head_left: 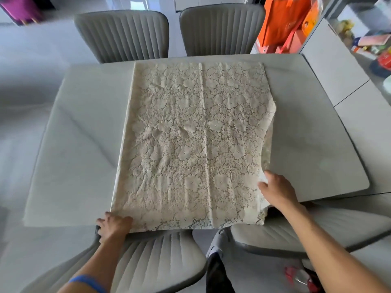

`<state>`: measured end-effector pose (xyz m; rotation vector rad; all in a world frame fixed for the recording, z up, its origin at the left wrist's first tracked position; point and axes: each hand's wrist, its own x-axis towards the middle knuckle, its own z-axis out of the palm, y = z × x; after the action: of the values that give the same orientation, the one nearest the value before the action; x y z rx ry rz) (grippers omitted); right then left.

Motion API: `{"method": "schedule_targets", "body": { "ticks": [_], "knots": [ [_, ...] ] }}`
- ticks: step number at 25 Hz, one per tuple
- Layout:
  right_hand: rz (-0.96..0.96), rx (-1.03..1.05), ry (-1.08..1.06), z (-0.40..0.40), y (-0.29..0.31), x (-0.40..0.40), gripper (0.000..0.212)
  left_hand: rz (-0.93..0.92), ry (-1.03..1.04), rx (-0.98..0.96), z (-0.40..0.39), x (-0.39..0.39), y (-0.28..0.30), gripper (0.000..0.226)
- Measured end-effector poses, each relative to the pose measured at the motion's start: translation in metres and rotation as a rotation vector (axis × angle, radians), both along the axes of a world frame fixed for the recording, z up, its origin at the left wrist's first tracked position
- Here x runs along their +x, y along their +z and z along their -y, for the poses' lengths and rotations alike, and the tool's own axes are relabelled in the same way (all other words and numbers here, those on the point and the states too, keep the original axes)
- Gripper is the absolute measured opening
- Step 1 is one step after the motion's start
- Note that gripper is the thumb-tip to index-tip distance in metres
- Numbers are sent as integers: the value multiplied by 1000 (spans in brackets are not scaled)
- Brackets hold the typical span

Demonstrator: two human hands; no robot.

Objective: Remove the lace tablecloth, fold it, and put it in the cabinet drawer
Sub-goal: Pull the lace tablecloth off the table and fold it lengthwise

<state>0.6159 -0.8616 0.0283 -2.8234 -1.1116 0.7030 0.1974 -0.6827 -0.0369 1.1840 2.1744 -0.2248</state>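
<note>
A cream lace tablecloth [194, 140] with a flower and leaf pattern lies folded into a long rectangle down the middle of the pale grey table [74, 144]. Its near end hangs slightly over the table's front edge. My left hand [114, 226] grips the cloth's near left corner at that edge. My right hand [277, 189] holds the cloth's right edge near the front, where the layers are lifted a little. No cabinet drawer is in view.
Two grey ribbed chairs [122, 34] stand at the table's far side and two more [160, 259] are tucked in front of me. A white counter [330, 66] with clutter runs along the right. Orange bags [283, 22] sit at the back right.
</note>
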Motion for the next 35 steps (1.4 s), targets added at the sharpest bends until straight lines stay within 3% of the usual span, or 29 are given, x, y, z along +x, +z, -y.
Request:
{"method": "schedule_targets", "body": {
  "ticks": [3, 6, 10, 14, 17, 21, 23, 26, 30, 33, 35],
  "knots": [
    [-22, -36, -10, -18, 18, -45, 53, 164, -8, 28, -8, -36, 6, 31],
    [23, 76, -108, -41, 36, -93, 53, 338, -41, 153, -10, -58, 19, 17],
    [19, 338, -24, -100, 58, -178, 40, 553, -279, 380, -17, -60, 45, 28],
    [-49, 472, 98, -156, 68, -269, 24, 699, -535, 432, -36, -49, 76, 28],
    [-141, 494, 181, -176, 52, -327, 19, 674, -558, 408, -47, -51, 82, 25],
    [-267, 449, 189, -171, 10, -381, 17, 281, -653, 352, -50, -89, 54, 27],
    [-305, 432, 203, -167, -5, -391, 19, 266, -595, 359, -51, -98, 42, 26],
    [-388, 439, 214, -164, -15, -394, 18, 444, -447, 192, -59, -89, 38, 31],
    [-480, 443, 132, -166, -22, -388, 16, 883, -35, 10, -77, -65, 46, 23],
    [-578, 440, 35, -165, -25, -391, 21, 758, -109, -14, -95, -47, 43, 15],
    [-649, 418, 3, -163, -27, -400, 24, 606, -230, 17, -102, -42, 34, 27]
  ]
}}
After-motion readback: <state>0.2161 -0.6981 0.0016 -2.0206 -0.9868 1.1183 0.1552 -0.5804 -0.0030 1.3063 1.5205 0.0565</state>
